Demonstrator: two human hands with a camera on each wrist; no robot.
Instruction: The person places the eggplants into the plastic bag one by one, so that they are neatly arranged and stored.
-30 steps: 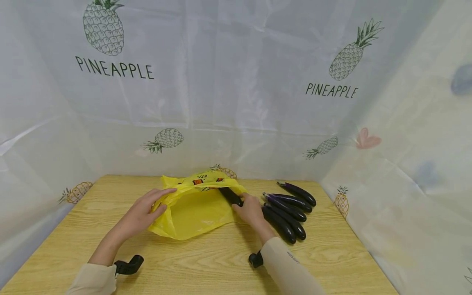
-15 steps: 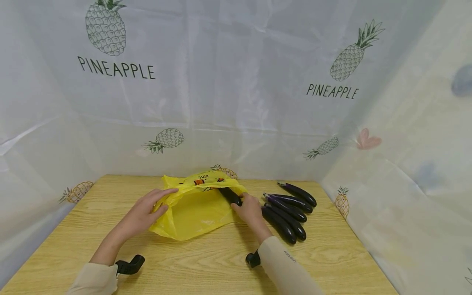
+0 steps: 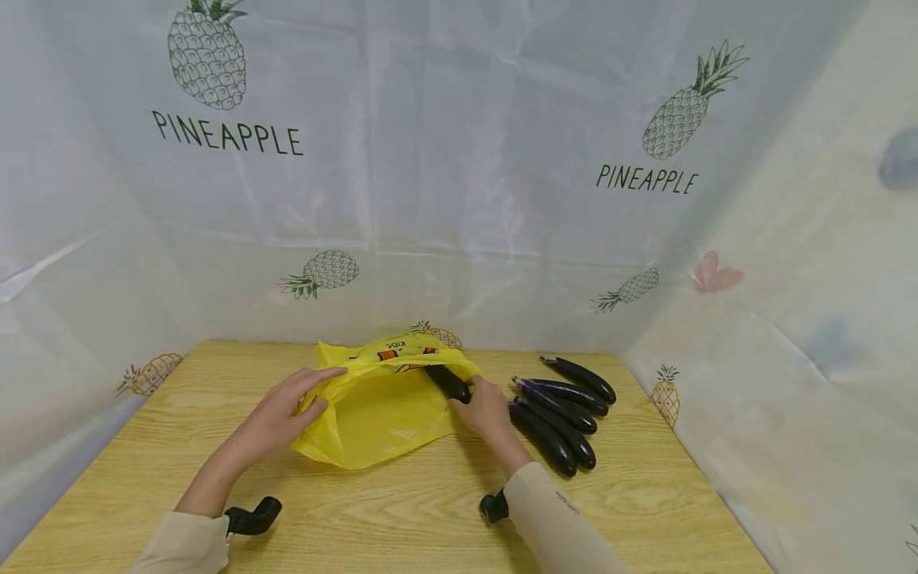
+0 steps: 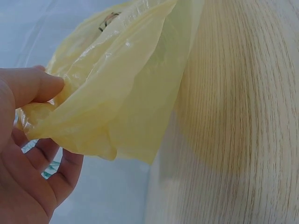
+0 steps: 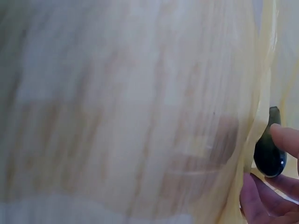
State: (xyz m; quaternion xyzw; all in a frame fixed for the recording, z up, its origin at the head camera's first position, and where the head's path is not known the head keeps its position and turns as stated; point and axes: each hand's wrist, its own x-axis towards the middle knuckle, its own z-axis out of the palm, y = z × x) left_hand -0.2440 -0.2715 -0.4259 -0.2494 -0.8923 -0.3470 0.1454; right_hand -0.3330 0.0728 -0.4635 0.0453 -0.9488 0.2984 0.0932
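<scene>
A yellow plastic bag (image 3: 390,418) lies on its side with its mouth spread toward me. My left hand (image 3: 281,408) holds the left edge of the mouth; in the left wrist view the thumb and fingers pinch the gathered film (image 4: 117,98). At the right side of the mouth, my right hand (image 3: 488,413) grips the rounded end of a dark eggplant (image 3: 446,381). The eggplant's far end is hidden under the bag's printed upper layer. From the right wrist, the eggplant (image 5: 271,156) shows between thumb and fingers, right beside the bag's film.
Several more eggplants (image 3: 551,440) lie in a loose group just right of my right hand, one slightly apart at the back (image 3: 582,378). The wooden table (image 3: 373,526) ends at a hanging pineapple-print sheet (image 3: 445,199) behind and on both sides. Black wrist mounts (image 3: 254,516) jut from both sleeves.
</scene>
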